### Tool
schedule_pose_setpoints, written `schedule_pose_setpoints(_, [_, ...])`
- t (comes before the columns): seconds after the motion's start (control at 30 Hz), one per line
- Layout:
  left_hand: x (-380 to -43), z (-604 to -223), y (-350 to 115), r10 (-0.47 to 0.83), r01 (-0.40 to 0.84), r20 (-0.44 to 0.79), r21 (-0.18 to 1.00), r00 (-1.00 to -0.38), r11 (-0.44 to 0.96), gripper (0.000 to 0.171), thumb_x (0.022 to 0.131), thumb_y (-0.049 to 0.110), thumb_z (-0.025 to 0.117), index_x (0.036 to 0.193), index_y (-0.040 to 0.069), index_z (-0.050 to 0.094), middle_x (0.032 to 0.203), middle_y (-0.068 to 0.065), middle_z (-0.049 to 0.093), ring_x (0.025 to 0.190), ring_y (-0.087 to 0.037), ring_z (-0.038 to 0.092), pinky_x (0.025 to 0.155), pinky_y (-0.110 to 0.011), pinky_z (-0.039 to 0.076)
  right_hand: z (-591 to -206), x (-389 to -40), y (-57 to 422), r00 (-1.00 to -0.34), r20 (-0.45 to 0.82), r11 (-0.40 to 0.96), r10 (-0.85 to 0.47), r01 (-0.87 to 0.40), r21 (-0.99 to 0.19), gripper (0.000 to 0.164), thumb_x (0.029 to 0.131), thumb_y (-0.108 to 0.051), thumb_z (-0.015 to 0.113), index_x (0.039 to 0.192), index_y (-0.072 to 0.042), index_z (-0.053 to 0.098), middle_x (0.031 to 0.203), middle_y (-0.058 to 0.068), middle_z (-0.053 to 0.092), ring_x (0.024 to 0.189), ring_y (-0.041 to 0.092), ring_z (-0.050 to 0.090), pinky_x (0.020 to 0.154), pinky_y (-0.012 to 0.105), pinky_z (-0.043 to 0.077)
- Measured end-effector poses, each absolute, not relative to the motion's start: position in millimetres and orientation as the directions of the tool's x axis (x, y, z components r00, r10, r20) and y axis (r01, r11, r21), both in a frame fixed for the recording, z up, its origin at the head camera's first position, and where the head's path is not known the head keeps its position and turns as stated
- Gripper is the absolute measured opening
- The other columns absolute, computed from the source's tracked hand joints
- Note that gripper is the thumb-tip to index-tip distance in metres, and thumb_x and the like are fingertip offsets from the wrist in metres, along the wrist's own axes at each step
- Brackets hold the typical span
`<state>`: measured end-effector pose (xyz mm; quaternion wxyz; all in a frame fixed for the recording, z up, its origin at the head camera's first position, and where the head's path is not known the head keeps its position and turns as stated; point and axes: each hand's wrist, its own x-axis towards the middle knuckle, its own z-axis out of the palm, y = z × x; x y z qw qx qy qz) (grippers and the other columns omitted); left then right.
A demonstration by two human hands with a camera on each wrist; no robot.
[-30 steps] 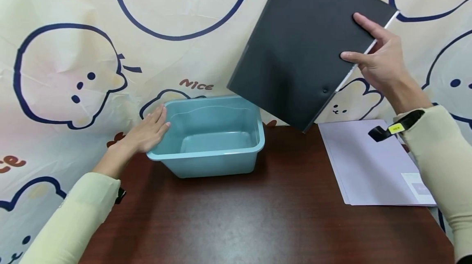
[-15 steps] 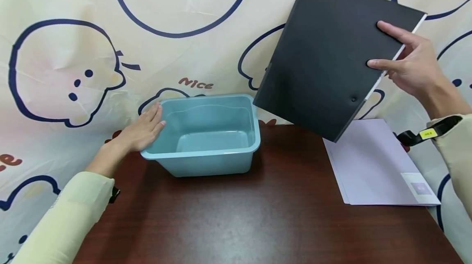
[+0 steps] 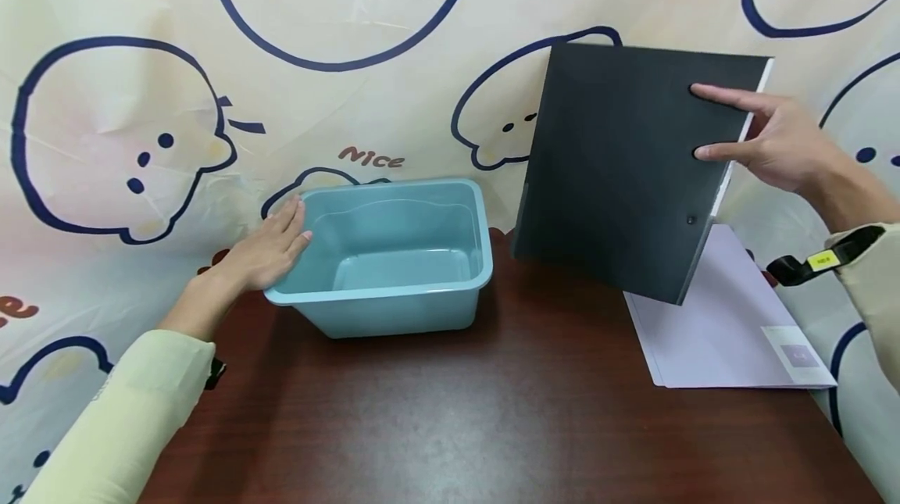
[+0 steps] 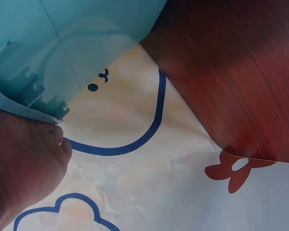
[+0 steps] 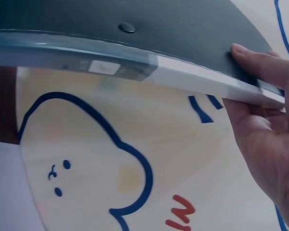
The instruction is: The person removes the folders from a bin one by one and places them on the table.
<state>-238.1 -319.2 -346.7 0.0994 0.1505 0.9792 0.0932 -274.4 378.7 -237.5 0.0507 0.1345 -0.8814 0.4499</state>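
Observation:
My right hand (image 3: 787, 141) grips a black file folder (image 3: 626, 168) by its right edge. Thumb and index finger press the dark cover, while the other fingers are behind it. The right wrist view shows the folder's pale spine (image 5: 192, 74) with a small label, and a round rivet on the cover. The folder hangs upright, its lower corner overlapping a lilac folder (image 3: 731, 340) on the table. My left hand (image 3: 263, 254) rests with straight fingers on the left rim of a light blue plastic bin (image 3: 383, 297), whose inside is bare.
Under the bin and the lilac folder lies a dark brown wooden table (image 3: 450, 426). A cream cloth (image 3: 394, 113) with cartoon bear outlines hangs behind it and along both sides. The lilac folder reaches the table's right edge.
The black folder first moved right, away from the bin, then came down and turned more upright over the lilac folder. The left hand stays on the bin's rim.

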Motion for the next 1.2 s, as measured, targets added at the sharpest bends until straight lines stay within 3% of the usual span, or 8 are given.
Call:
schedule_pose_setpoints(0.1, [-237, -345, -319, 0.312, 0.275, -0.168, 0.208, -0.935, 0.939, 0.075, 0.116, 0.040, 0.024, 0.164, -0.006, -0.010, 0.173, -0.026, -0.016, 0.161, -0.048, -0.007, 0.128, -0.065, 0.003, -246, -278, 379, -0.957, 0.171, 0.592, -0.234, -0.280, -0.756, 0.080, 0.093, -0.003, 0.081, 0.160, -0.032, 0.049, 0.130, -0.014, 0.071, 0.087, 0.005, 0.063, 0.057, 0.017, 0.044])
schedule_pose_setpoints(0.2, [-236, -344, -318, 0.314, 0.278, -0.167, 0.211, -0.935, 0.937, 0.074, 0.116, 0.038, 0.026, 0.164, -0.007, -0.009, 0.173, -0.027, -0.015, 0.161, -0.048, -0.007, 0.128, -0.065, 0.003, -255, -281, 376, -0.956, 0.124, 0.628, -0.265, -0.269, -0.730, 0.080, 0.093, -0.006, 0.082, 0.160, -0.033, 0.049, 0.149, -0.008, 0.062, 0.095, -0.001, 0.067, 0.073, 0.009, 0.053])
schedule_pose_setpoints(0.27, [-236, -345, -318, 0.315, 0.278, -0.165, 0.210, -0.935, 0.937, 0.074, 0.116, 0.037, 0.027, 0.164, -0.007, -0.009, 0.173, -0.027, -0.014, 0.161, -0.048, -0.007, 0.128, -0.066, 0.003, -262, -283, 372, -0.952, 0.096, 0.635, -0.291, -0.268, -0.724, 0.080, 0.093, -0.006, 0.082, 0.160, -0.033, 0.048, 0.158, 0.005, 0.056, 0.099, -0.004, 0.068, 0.079, 0.011, 0.057])
schedule_pose_setpoints(0.43, [-236, -346, -318, 0.313, 0.277, -0.160, 0.210, -0.936, 0.938, 0.074, 0.116, 0.038, 0.027, 0.164, -0.006, -0.009, 0.174, -0.026, -0.015, 0.161, -0.048, -0.008, 0.128, -0.066, 0.004, -278, -287, 362, -0.937, 0.044, 0.627, -0.347, -0.267, -0.731, 0.079, 0.093, -0.007, 0.082, 0.160, -0.030, 0.049, 0.163, 0.020, 0.046, 0.106, -0.005, 0.068, 0.083, 0.015, 0.058])
schedule_pose_setpoints(0.77, [-237, -347, -317, 0.307, 0.272, -0.154, 0.213, -0.939, 0.939, 0.077, 0.116, 0.044, 0.024, 0.164, -0.005, -0.010, 0.174, -0.025, -0.016, 0.161, -0.047, -0.008, 0.128, -0.066, 0.004, -311, -299, 343, -0.915, -0.075, 0.633, -0.397, -0.214, -0.744, 0.080, 0.090, -0.009, 0.085, 0.160, -0.028, 0.050, 0.162, 0.015, 0.046, 0.116, 0.009, 0.065, 0.090, 0.015, 0.054])
schedule_pose_setpoints(1.0, [-237, -348, -316, 0.300, 0.263, -0.156, 0.220, -0.941, 0.939, 0.075, 0.116, 0.037, 0.028, 0.164, -0.005, -0.010, 0.174, -0.025, -0.016, 0.161, -0.047, -0.008, 0.128, -0.066, 0.003, -332, -305, 332, -0.897, -0.138, 0.653, -0.421, -0.194, -0.732, 0.079, 0.088, -0.013, 0.087, 0.158, -0.029, 0.053, 0.157, 0.014, 0.048, 0.129, 0.028, 0.048, 0.097, 0.040, 0.045])
schedule_pose_setpoints(1.2, [-237, -349, -316, 0.296, 0.260, -0.149, 0.218, -0.943, 0.940, 0.075, 0.116, 0.039, 0.026, 0.164, -0.004, -0.011, 0.174, -0.024, -0.017, 0.161, -0.046, -0.010, 0.128, -0.066, 0.004, -353, -312, 328, -0.876, -0.178, 0.629, -0.448, -0.168, -0.759, 0.079, 0.087, -0.011, 0.087, 0.157, -0.026, 0.054, 0.159, 0.016, 0.049, 0.136, 0.033, 0.050, 0.112, 0.054, 0.040])
